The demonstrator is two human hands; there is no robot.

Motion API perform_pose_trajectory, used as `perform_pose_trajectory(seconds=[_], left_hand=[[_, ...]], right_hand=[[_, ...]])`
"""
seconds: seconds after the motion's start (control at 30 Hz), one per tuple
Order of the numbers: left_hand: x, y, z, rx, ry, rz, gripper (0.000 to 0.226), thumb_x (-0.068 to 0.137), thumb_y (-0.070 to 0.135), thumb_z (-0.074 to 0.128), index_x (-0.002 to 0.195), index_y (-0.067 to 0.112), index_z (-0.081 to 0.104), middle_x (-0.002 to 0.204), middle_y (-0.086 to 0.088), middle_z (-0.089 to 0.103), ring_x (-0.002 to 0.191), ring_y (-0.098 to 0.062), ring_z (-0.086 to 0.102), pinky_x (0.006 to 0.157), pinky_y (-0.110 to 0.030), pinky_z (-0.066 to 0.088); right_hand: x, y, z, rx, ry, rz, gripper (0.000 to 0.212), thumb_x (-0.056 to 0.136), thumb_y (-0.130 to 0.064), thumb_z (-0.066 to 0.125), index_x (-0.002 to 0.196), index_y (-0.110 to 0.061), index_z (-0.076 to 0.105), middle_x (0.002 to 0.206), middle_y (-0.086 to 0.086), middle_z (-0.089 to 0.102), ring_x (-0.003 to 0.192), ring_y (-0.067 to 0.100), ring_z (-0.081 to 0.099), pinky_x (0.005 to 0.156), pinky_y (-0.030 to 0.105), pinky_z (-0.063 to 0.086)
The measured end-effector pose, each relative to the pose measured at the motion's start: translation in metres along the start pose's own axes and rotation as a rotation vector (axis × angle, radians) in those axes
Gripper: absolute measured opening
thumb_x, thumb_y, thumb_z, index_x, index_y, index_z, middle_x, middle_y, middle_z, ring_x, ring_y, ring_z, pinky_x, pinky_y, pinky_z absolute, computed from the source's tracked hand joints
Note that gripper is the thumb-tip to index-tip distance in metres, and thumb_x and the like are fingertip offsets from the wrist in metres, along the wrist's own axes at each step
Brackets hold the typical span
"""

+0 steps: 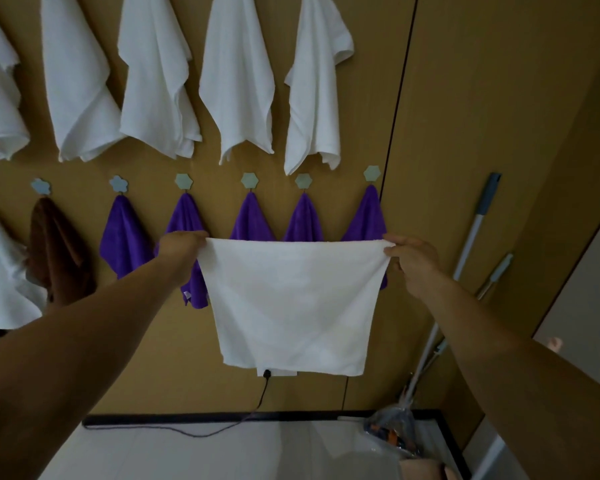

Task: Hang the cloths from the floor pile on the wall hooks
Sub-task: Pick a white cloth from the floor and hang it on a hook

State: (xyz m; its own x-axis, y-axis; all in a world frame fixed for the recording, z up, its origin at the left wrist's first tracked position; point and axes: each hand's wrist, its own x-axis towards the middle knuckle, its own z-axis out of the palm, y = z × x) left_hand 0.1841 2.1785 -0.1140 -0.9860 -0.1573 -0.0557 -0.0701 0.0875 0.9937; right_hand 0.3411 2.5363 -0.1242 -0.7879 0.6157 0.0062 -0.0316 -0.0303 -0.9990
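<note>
Holding square white terry cloth (pixel 291 303) spread before the purple cloths' row; left hand (pixel 181 247) and right hand (pixel 413 261) pinching top corners. Advice: gather one corner, loop over a free hook.

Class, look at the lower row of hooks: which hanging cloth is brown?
The brown cloth, second from the left in view: a white cloth hangs left of it, five purple cloths right of it.
</note>
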Motion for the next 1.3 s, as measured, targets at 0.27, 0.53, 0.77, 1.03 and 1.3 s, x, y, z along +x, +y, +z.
perform_pose_trajectory(seconds=[0.27,0.53,0.77,1.03,1.3], left_hand=[[-0.014,0.008,0.014,0.403,-0.008,0.254,0.036,0.083,0.007,0.07,0.117,-0.001,0.065,0.112,-0.018,0.065,0.103,-0.031,0.061,0.079,-0.032,0.049],[-0.027,0.022,0.024,0.745,0.042,0.579,0.023,0.093,0.021,0.053,0.091,0.001,0.065,0.083,-0.011,0.061,0.078,-0.024,0.056,0.058,-0.025,0.037],[-0.051,0.051,0.065,0.415,0.092,0.59,0.017,0.087,0.022,0.058,0.077,0.015,0.045,0.075,0.001,0.052,0.065,-0.01,0.049,0.051,-0.021,0.033],[-0.081,0.101,0.111,-0.047,0.037,0.47,0.013,0.084,0.021,0.061,0.072,0.022,0.056,0.077,-0.003,0.061,0.077,-0.02,0.06,0.07,-0.034,0.051],[-0.124,0.14,0.144,0.287,0.018,0.817,0.017,0.094,0.015,0.047,0.087,0.014,0.062,0.076,0.014,0.052,0.074,0.017,0.052,0.067,0.001,0.035]], right_hand=[[0.001,-0.014,-0.007,-0.238,0.038,-0.177,0.04,0.078,-0.004,0.076,0.117,-0.006,0.065,0.113,0.007,0.064,0.099,0.018,0.06,0.086,0.027,0.049],[0.009,-0.03,-0.024,-0.726,0.273,-0.396,0.025,0.088,-0.027,0.067,0.103,-0.007,0.071,0.107,0.01,0.068,0.09,0.02,0.06,0.07,0.024,0.038],[0.018,-0.056,-0.025,-0.223,0.356,-0.403,0.012,0.087,-0.012,0.061,0.087,-0.01,0.049,0.078,0.0,0.05,0.078,0.019,0.051,0.057,0.023,0.04],[0.024,-0.085,-0.059,-0.318,-0.18,-0.492,0.034,0.076,-0.049,0.075,0.103,-0.035,0.059,0.103,-0.017,0.056,0.091,0.002,0.054,0.074,0.026,0.048],[0.045,-0.116,-0.073,-0.238,-0.099,-0.607,0.008,0.082,-0.029,0.076,0.079,-0.023,0.072,0.077,-0.012,0.067,0.061,-0.006,0.062,0.053,0.008,0.045]])
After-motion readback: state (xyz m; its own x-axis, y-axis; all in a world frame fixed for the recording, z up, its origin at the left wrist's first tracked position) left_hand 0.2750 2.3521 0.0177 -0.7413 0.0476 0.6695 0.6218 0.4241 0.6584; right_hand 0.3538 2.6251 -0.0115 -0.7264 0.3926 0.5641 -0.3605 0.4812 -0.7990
